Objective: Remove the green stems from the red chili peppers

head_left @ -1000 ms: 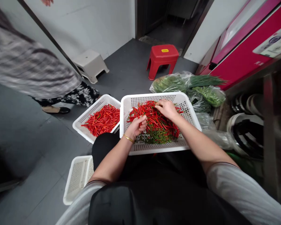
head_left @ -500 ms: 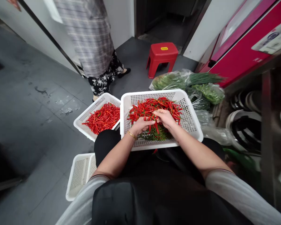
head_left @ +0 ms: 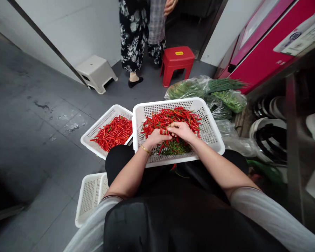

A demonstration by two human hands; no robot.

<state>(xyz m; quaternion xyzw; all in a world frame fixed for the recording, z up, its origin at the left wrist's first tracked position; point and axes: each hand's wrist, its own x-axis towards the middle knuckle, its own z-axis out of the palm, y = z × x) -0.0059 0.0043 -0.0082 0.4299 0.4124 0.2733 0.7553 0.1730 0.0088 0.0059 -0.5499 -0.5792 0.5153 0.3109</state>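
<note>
A white perforated basket (head_left: pixel 212 133) rests on my lap, filled with red chili peppers (head_left: pixel 170 117) and a clump of green stems (head_left: pixel 177 148). My left hand (head_left: pixel 156 137) and my right hand (head_left: pixel 182 130) meet over the middle of the pile, fingers curled and pinched on red chilies between them. A gold bracelet circles my left wrist. To the left, on the floor, a second white basket (head_left: pixel 101 124) holds stemless red chilies (head_left: pixel 114 132).
A third white basket (head_left: pixel 88 199) lies by my left knee. Bagged greens (head_left: pixel 210 91) are piled right of the lap basket, beside a pink cabinet (head_left: pixel 265 49). A red stool (head_left: pixel 176 61) and a grey stool (head_left: pixel 96 71) stand ahead. A person in floral trousers (head_left: pixel 136 31) stands by the doorway.
My hands came together at the middle of the chili pile. The other person walked from the left across to the doorway near the red stool.
</note>
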